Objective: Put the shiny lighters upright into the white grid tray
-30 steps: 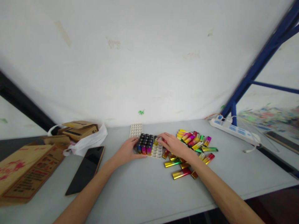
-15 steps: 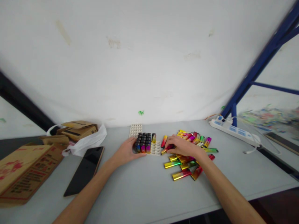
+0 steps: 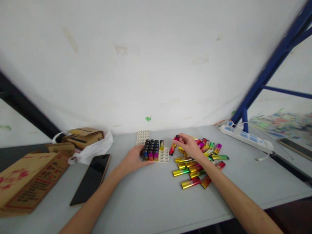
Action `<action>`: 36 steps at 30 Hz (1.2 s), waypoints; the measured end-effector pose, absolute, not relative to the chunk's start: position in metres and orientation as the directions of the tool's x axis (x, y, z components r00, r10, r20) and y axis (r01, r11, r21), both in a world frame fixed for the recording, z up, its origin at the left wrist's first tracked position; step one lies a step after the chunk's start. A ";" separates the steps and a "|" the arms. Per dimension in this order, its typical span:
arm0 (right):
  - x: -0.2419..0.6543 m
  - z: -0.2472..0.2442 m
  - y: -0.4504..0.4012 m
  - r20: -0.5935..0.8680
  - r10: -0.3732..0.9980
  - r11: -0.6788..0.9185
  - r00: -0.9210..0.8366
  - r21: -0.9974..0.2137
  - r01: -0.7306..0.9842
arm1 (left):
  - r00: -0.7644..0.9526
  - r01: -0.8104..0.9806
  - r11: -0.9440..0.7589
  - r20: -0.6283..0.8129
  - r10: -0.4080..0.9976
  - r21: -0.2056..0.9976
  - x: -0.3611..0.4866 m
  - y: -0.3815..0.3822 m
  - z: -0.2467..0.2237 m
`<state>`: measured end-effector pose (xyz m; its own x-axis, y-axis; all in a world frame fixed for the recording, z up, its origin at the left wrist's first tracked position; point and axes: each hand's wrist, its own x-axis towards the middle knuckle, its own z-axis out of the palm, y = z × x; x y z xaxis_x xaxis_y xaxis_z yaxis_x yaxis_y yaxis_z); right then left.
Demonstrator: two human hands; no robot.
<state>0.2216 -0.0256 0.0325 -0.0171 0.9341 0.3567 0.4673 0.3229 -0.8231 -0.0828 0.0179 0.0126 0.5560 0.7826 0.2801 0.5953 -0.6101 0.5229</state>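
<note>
Holding: my right hand [image 3: 188,147] pinches a red lighter [image 3: 173,146] just right of the tray [image 3: 163,155].
Bracing: my left hand [image 3: 133,158], fingers spread, rests against the tray's left side.
Pile: loose lighters [image 3: 195,165] lie under my right wrist.

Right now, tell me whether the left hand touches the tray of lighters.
Touching: the head view shows the left hand pressed against the tray at its near-left side.

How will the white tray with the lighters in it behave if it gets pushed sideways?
The white tray looks thin and moulded, so probably light and a bit flexible. It is loaded on its left side only, where upright lighters stand, so a shove might pivot it rather than slide it straight. The left hand rests against that side, likely steadying it on the smooth table.
</note>
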 end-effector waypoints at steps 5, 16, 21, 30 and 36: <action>0.206 0.038 -0.033 0.272 0.958 0.286 -0.089 -0.916 0.282 | 0.565 0.603 -0.613 0.268 0.780 0.511 -0.083 0.019 0.012; 0.183 0.030 -0.039 0.066 0.998 0.067 -0.019 -0.995 0.077 | 0.568 0.600 -0.613 0.265 0.779 0.514 -0.083 0.018 0.011; 0.178 0.026 -0.041 0.171 0.984 0.136 0.059 -0.916 0.377 | 0.566 0.597 -0.604 0.257 0.783 0.528 -0.083 0.019 0.011; 0.171 0.021 -0.039 0.212 0.977 0.155 0.033 -0.805 0.572 | 0.571 0.596 -0.617 0.269 0.775 0.514 -0.084 0.020 0.009; 0.175 0.025 -0.040 0.259 0.966 0.204 0.013 -0.790 0.578 | 0.569 0.606 -0.609 0.256 0.781 0.511 -0.084 0.019 0.010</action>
